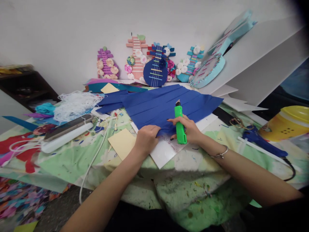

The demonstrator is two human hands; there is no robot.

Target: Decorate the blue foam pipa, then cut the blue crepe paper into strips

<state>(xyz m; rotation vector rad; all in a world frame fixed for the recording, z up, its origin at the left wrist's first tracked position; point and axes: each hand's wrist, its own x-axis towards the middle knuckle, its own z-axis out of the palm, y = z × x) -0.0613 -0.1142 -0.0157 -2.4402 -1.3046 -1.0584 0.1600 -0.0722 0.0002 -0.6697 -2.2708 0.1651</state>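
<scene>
A wide sheet of creased blue paper or cloth [159, 104] is spread across the table in front of me. My left hand [146, 139] is closed on its near edge, pinching a bunched fold. In my right hand [191, 129] is a green utility knife [179, 124], held upright with its short blade showing at the top. The right fingertips are close to the gathered near edge of the blue sheet; whether they touch it I cannot tell. Under the blue sheet lies a white sheet [162, 158] with faint marks, and a pale yellow card [120, 144] rests left of it.
Paper lute-shaped crafts [155, 69] lean against the wall. White string [74, 104] is heaped at left behind a phone [70, 127] and a cable. At right are a blue glue gun [263, 140], scissors [240, 122] and a yellow tub [287, 124].
</scene>
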